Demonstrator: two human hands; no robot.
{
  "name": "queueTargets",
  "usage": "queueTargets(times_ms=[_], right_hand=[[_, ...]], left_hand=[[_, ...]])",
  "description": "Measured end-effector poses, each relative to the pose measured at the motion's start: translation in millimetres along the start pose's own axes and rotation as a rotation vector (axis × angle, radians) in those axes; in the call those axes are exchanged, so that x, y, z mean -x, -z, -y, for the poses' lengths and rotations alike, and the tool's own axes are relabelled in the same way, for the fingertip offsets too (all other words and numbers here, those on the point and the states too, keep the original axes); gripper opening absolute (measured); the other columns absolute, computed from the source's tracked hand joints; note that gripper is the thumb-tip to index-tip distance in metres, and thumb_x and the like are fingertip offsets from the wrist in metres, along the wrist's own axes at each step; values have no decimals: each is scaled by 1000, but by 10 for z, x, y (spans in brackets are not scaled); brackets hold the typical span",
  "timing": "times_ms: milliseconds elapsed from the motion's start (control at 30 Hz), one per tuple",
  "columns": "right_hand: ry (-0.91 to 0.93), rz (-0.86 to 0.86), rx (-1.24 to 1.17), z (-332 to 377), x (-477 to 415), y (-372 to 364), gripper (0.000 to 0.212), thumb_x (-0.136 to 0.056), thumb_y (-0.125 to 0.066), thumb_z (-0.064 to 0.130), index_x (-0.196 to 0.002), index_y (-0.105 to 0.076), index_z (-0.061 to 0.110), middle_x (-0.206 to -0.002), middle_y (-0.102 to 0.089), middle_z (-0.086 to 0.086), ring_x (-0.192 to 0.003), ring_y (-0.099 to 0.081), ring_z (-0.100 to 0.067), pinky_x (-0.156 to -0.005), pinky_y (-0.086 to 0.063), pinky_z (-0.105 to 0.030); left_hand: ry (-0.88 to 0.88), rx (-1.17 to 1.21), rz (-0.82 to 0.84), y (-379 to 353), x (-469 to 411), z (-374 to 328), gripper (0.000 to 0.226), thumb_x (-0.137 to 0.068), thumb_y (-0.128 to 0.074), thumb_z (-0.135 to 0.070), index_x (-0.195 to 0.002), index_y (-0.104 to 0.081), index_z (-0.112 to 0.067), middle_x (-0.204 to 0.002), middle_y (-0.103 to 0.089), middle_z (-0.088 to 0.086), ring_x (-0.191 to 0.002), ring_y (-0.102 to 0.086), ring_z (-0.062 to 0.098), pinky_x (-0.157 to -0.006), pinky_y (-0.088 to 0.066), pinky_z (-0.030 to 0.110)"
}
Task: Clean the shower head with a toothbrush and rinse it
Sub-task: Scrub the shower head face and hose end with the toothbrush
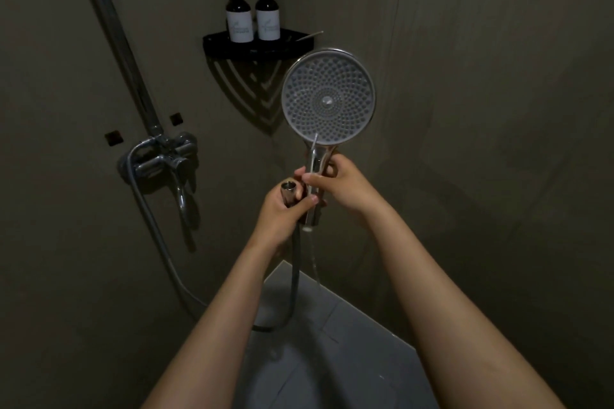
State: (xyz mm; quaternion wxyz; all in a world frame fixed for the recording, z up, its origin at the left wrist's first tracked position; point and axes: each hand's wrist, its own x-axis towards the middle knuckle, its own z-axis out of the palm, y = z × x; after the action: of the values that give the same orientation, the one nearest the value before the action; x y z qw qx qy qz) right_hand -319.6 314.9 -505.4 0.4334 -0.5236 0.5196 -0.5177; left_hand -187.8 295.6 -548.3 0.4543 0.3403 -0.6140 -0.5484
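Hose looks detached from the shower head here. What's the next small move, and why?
Probably bring the hose nut in the left hand down to the handle's lower end and thread it on: the right hand grips the shower head, the two are apart, water trickles out.

Both forearms rise to mid-frame; the left hand (pixel 280 209) grips the hose end (pixel 288 188), the right hand (pixel 345 184) the shower head (pixel 328 96) by its handle.

Two forearms, bare up to the frame edge. Left hand (pixel 282 209) and right hand (pixel 344 184) bare too. Short fingernails show on both thumbs.
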Motion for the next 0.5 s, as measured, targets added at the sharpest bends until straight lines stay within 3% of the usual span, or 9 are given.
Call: queueTargets(times_ms=[100,167,267,333,400,500], right_hand=[[-1,25,-4,6,-30,-18,34,-87,-60,1,-118,-47,-6,-114,-67,-16,-79,-65,-12,-53,-51,-17],[7,45,-31,12,-57,-44,28,-87,-60,0,-112,-48,1,-110,-66,-12,-80,-65,-12,-52,-49,-14],[17,45,-24,13,-134,-76,23,-85,-64,2,-101,-49,10,-102,-65,-10,-82,-63,-17,-57,-49,-21],[32,46,-19,13,-199,-73,23,-84,-65,3,-100,-51,10,-91,-64,-6,-81,-61,-16,-66,-50,-26],[38,54,-56,13,-252,-58,20,-85,-64,4,-99,-53,13,-87,-64,-2,-80,-62,-13,-73,-49,-26],[46,35,-62,57,-356,-39,24,-88,-59,2,-109,-52,12,-94,-62,1,-94,-59,-10,-84,-47,-20]], left_hand=[[0,-30,-51,9,30,-15,41,-86,-57,8,-125,-45,14,-99,-68,16,-76,-70,4,-78,-56,21],[-12,-32,-64,17,32,-24,37,-86,-57,8,-119,-43,19,-86,-68,5,-72,-69,3,-75,-56,20],[-26,-38,-68,60,12,-73,2,-86,-56,9,-88,-55,9,-66,-66,-5,-71,-70,8,-76,-55,29],[-51,-59,-87,109,-49,-121,28,-85,-56,10,-66,-45,-8,-59,-66,-5,-71,-70,8,-71,-55,24],[-77,-67,-90,158,-112,-190,25,-85,-59,6,-68,-45,-6,-63,-67,-3,-71,-70,8,-70,-56,21],[-110,-41,-102,206,-258,-280,15,-85,-64,-2,-76,-52,0,-71,-66,4,-73,-70,10,-73,-54,26]])
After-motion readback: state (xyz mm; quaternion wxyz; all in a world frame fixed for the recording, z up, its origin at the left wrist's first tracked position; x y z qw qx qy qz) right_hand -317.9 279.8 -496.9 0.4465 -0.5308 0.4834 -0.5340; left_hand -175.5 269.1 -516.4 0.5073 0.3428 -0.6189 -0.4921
